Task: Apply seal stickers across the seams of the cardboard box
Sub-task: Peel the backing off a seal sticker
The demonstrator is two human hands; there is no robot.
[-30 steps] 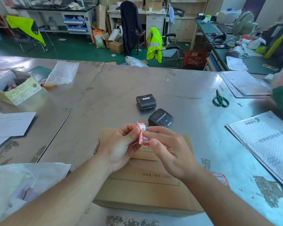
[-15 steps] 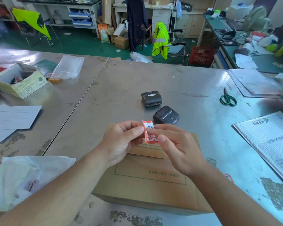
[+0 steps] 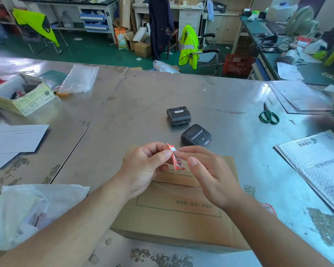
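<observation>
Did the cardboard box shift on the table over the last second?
No. The cardboard box keeps its far edge just short of the nearer black printer, as before; only the view has shifted.

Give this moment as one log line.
left hand: pinches seal sticker | right hand: holds it | cardboard box: sticker not applied

The seal sticker (image 3: 175, 158) is turned from nearly flat-on to a narrow, edge-on slant, its white top end tipped toward the upper left of the frame. The thumb of the right hand (image 3: 210, 174) is drawn off the sticker's lower edge and now sits just beside it. The left hand (image 3: 145, 170) is pinched higher on the strip, near its top.
</observation>
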